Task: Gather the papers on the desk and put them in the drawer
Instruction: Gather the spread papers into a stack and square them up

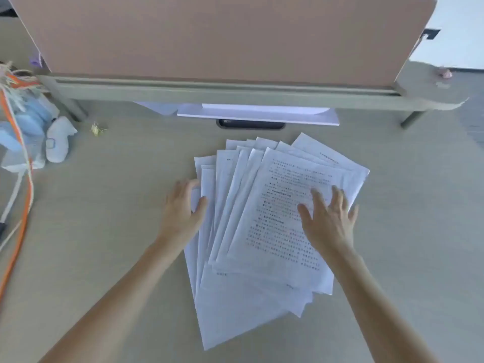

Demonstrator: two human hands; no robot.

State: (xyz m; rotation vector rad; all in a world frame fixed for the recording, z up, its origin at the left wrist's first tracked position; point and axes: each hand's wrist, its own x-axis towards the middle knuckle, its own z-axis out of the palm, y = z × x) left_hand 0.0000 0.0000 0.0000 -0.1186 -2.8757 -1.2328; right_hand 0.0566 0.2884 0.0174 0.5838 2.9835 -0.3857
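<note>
Several white printed papers (262, 231) lie fanned in a loose, overlapping pile in the middle of the light wooden desk (104, 231). My left hand (183, 208) rests at the pile's left edge, fingers apart and touching the outermost sheets. Spread flat on the top printed sheet, towards the right of the pile, is my right hand (330, 218). Neither hand grips a sheet. No drawer shows in this view.
A raised shelf (235, 91) with a tan panel (222, 35) runs along the back; more white sheets (256, 113) and a dark cable slot (251, 124) lie under it. At the left sit blue-white soft items (34, 132), orange and white cords (25, 179) and a small yellow clip (97, 129).
</note>
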